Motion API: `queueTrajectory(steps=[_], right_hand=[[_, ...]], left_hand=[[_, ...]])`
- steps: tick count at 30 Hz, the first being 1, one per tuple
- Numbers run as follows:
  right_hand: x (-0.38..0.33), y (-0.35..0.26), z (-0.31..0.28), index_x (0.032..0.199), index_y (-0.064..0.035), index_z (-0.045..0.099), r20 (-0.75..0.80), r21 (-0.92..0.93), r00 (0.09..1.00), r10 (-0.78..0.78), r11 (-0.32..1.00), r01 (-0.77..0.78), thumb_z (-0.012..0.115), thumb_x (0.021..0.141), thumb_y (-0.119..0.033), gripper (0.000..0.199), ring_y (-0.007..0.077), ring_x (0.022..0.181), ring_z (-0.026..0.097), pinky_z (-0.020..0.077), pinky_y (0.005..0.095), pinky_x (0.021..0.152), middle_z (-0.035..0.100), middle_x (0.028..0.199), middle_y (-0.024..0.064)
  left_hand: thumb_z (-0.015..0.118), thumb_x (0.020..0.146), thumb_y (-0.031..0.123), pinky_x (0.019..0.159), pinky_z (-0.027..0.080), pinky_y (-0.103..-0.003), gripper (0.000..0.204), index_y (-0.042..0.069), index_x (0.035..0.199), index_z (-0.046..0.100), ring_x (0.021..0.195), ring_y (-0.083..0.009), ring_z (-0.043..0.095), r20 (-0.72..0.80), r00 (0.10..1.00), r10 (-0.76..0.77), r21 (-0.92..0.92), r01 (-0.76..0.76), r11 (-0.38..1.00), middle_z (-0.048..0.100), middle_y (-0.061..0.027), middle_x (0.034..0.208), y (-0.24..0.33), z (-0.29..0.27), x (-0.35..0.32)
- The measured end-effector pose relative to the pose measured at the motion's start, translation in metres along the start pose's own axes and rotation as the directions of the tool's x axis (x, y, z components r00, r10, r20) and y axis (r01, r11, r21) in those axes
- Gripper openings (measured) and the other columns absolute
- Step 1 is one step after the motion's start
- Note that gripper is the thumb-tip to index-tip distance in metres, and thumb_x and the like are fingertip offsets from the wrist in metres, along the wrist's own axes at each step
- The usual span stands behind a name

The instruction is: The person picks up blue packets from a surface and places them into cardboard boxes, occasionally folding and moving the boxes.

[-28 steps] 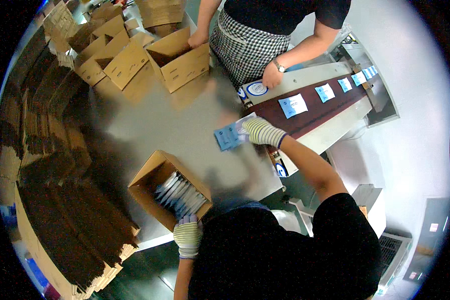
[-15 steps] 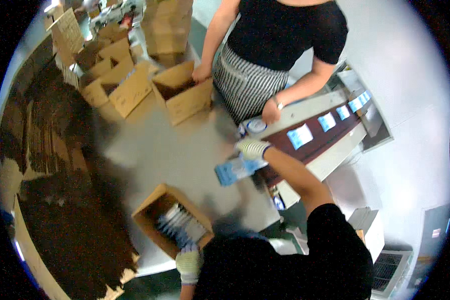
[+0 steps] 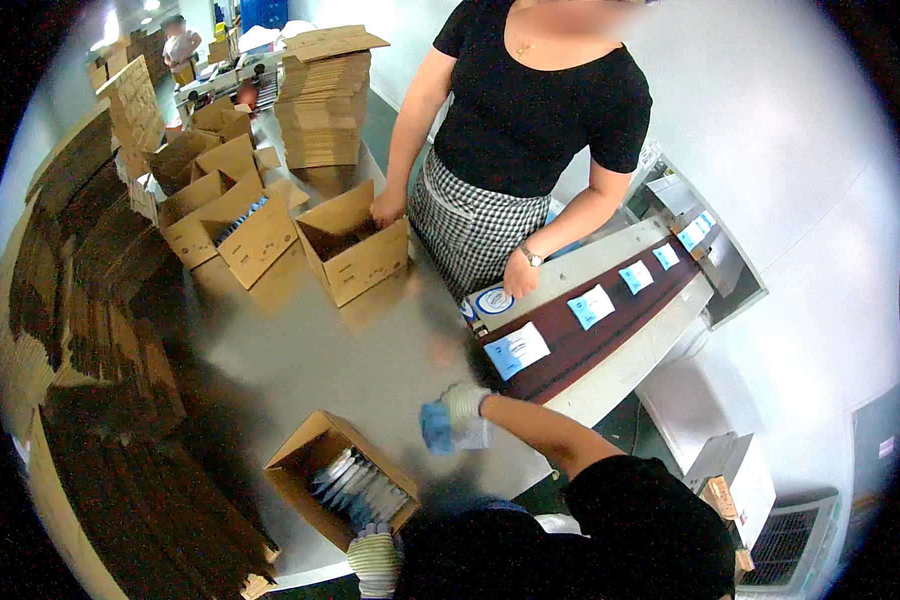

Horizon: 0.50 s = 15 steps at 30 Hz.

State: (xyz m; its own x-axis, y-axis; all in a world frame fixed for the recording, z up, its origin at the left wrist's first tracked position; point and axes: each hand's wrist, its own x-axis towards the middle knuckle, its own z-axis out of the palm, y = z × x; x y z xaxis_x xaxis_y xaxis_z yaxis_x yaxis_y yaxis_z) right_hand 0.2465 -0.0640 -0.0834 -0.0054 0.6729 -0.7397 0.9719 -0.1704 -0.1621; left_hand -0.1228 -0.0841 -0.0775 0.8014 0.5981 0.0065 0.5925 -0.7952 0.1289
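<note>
My right hand (image 3: 465, 403), in a striped knit glove, is closed on blue-and-white packets (image 3: 444, 430) above the grey table, just off the belt's near end. How many packets it holds is blurred. My left hand (image 3: 373, 563), gloved too, is at the near rim of an open cardboard box (image 3: 292, 466), its fingers hooked over the edge beside the packets inside. Several blue-and-white packets (image 3: 355, 484) stand in a row in that box. More packets lie spaced out on the dark conveyor belt (image 3: 560, 345); the closest packet (image 3: 516, 350) is near its end.
Across the table (image 3: 300, 345), a co-worker in a black top rests one hand (image 3: 520, 275) by the conveyor and the other at an open carton (image 3: 370, 262). Other cartons (image 3: 232, 230) stand at the far left. Flattened cardboard stacks (image 3: 100, 400) line the left side; another stack (image 3: 320, 110) stands behind.
My right hand has drawn the packets away from the belt's end, nearer to the box. Another packet has come down the belt. My left hand stays at the box; the whole view has shifted.
</note>
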Motion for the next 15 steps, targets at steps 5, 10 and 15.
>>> queueTrajectory(steps=[5, 10, 15], right_hand=[[-0.021, -0.041, 0.105, 0.095, -0.0109, 0.066, -0.394, 0.169, 0.919, -0.001, 0.983, 0.074, 0.062, 0.072, -0.031, 0.031, 0.0300, 0.092, 0.061, 0.0458, 0.0488, 0.080, 0.064, 0.096, 0.0174], [-0.033, -0.060, 0.119, 0.072, -0.0026, 0.065, -0.338, 0.085, 0.941, -0.026, 0.995, 0.058, 0.062, 0.071, -0.035, 0.033, 0.0355, 0.068, 0.062, 0.0487, 0.0448, 0.059, 0.063, 0.073, 0.0205], [-0.033, -0.036, 0.072, 0.103, -0.0026, 0.059, -0.603, 0.362, 0.797, 0.029, 0.900, 0.241, 0.065, 0.069, -0.046, 0.055, 0.0369, 0.081, 0.060, 0.0482, 0.0426, 0.074, 0.062, 0.091, 0.0226]], left_hand=[[0.061, 0.074, 0.028, 0.061, 0.043, -0.039, 0.026, 0.010, 0.092, 0.056, 0.072, -0.0255, 0.057, 0.041, 0.998, -0.041, -0.110, 0.045, 0.993, 0.056, -0.0077, 0.082, 0.016, -0.038, 0.009], [0.052, 0.086, 0.036, 0.068, 0.047, -0.046, 0.035, 0.003, 0.098, 0.056, 0.076, -0.0369, 0.058, 0.386, 0.922, -0.007, -0.373, 0.163, 0.913, 0.059, -0.0196, 0.088, 0.006, -0.096, 0.020], [0.052, 0.086, 0.025, 0.072, 0.047, -0.046, 0.025, 0.005, 0.100, 0.055, 0.079, -0.0377, 0.057, 0.050, 0.995, -0.091, -0.333, 0.102, 0.938, 0.057, -0.0200, 0.089, -0.024, -0.085, 0.071]])
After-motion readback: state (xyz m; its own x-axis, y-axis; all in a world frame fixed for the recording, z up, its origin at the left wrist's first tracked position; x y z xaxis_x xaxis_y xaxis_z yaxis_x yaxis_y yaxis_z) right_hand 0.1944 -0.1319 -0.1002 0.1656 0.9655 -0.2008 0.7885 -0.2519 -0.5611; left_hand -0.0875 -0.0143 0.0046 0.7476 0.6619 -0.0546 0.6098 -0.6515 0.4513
